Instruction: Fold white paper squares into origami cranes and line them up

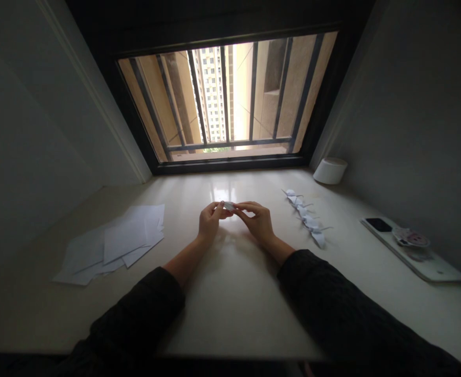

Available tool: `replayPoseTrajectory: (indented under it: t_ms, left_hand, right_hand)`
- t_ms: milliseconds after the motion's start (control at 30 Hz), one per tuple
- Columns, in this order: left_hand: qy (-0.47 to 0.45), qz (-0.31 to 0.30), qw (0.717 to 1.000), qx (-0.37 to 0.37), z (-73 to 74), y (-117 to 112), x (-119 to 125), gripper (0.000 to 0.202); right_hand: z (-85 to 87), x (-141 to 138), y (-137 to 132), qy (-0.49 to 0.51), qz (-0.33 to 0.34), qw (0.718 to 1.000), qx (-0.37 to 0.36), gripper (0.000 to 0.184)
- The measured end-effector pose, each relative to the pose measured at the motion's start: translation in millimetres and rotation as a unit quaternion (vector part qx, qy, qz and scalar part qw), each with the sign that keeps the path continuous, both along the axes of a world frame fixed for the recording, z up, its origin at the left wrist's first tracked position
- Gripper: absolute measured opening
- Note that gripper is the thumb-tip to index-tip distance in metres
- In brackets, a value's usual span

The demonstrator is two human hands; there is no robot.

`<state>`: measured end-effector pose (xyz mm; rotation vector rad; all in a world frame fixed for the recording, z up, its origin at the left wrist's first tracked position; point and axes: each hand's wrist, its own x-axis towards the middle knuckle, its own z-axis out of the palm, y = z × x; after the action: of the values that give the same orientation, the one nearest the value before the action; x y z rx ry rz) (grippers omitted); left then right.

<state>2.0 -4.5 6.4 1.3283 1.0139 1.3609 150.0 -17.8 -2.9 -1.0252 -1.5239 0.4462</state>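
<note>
left hand [209, 221] + right hand [259, 222]: fingers [248, 204] pinch small folded white paper piece [229, 206] over glossy pale counter [222, 314] | folds part-covered, too small to read | black fabric sleeves [325, 285] cut off at bottom

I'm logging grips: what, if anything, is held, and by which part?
A small folded paper, by opposite sides, in the left hand and right hand.
</note>
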Motion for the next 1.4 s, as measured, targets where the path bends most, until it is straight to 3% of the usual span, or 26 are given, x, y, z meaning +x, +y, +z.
replayPoseTrajectory:
  t_ms: [267,700,1000,1100,1200,1400]
  left_hand:
    - [0.01,-0.006,1.0,0.014,2.6,-3.2,1.2,0.039]
    - [0.025,0.002,0.999,0.022,3.1,-3.5,1.6,0.037]
    - [0.036,0.038,0.998,0.029,1.0,-1.4,-0.5,0.034]
    - [0.06,0.049,0.995,0.07,0.8,-3.0,-1.3,0.032]
    - [0.113,0.058,0.984,0.123,2.8,-6.3,-1.5,0.035]
    - [0.126,0.043,0.974,0.182,6.2,-10.7,-0.7,0.025]
  right_hand:
    - [1.7,1.5,-0.5,-0.052,-0.028,0.998,-0.004,0.02]
    - [3.5,0.9,1.4,-0.035,-0.043,0.998,0.014,0.018]
    - [5.7,6.1,0.3,-0.149,-0.028,0.988,0.024,0.015]
    - [4.3,4.9,0.2,-0.091,-0.01,0.996,-0.019,0.015]
    - [2.1,2.4,2.0,0.022,0.049,0.995,-0.087,0.021]
    - [0.9,-1.7,6.4,0.197,0.211,0.942,-0.172,0.033]
